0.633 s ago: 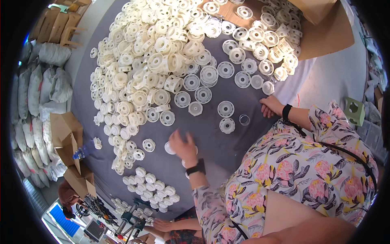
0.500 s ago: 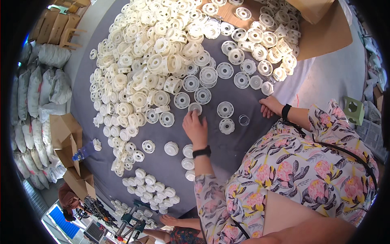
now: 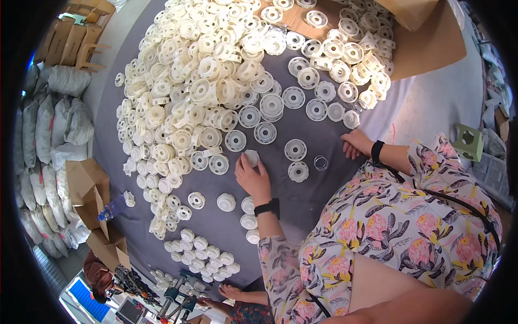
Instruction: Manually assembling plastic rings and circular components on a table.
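Head view is showing a white disc (image 3: 251, 157) at the fingertips of our left hand (image 3: 253, 181), which is clamping it between fingers and thumb (whether it is lifting clear of the grey cloth (image 3: 291, 213), we cannot tell). We are seeing it sit slightly nearer to us than a moment ago, apart from the loose rings (image 3: 265, 133) behind it, so for the work this one piece is now coming out of the loose lot and into our grip. To its right, a pair of white wheels (image 3: 295, 150) is lying beside some thin clear hoops (image 3: 320, 163). Our right hand (image 3: 358, 142) is resting near them, fingers curling together; we cannot tell whether they are holding anything. Nearer to us, stacked caps (image 3: 249, 221) are standing in a short row by our left wrist, and one lone cap (image 3: 226, 202) is sitting to their left. Further out, a big heap (image 3: 199, 70) is covering the far side, a cardboard box (image 3: 431, 48) is leaning at the right, and another person's hand (image 3: 230, 292) is showing below.
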Demonstrator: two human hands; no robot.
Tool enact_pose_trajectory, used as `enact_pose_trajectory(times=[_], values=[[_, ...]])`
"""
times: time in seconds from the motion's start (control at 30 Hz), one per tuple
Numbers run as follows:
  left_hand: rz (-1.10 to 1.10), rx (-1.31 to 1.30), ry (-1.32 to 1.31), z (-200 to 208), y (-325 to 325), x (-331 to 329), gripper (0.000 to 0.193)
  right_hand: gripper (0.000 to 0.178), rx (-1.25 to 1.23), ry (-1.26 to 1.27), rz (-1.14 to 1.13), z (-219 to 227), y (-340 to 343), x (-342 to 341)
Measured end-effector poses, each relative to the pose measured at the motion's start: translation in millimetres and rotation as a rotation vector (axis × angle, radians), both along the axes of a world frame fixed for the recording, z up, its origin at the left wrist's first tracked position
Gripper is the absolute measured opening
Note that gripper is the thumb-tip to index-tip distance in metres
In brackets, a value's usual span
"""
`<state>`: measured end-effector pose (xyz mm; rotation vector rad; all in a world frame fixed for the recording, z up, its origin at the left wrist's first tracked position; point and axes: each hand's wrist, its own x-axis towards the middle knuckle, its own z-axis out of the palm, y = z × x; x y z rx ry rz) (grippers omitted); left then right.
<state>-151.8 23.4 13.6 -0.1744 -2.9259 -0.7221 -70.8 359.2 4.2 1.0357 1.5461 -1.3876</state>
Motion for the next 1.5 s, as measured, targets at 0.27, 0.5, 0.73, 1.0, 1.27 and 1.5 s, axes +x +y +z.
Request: enact_pose_trajectory(times=[0.27, 0.5, 0.73, 1.0, 1.27, 1.5], values=[[-0.009, 0.338, 0.020, 20, 48, -38, 0.047, 0.046, -0.003, -0.003, -0.009, 1, 6, 0], [-0.154, -0.035, -0.137, 5, 58, -41, 0.050, 0.046, -0.032, 0.001, 0.007, 1, 9, 0], [0.121, -0.188, -0.196, 7, -53, 50, 0.052, 0.047, -0.029, 0.012, 0.014, 1, 12, 3], [-0.109, -0.020, -0.106, 24, 7, 71, 0.054, 0.048, -0.008, 0.018, 0.009, -4, 14, 3], [-0.494, -0.024, -0.173, -12, 103, 104, 0.035, 0.048, -0.033, 0.062, 0.052, -5, -3, -1], [-0.175, 0.195, -0.052, 11, 99, 97, 0.024, 0.049, -0.021, 0.085, 0.040, -7, 2, 5]])
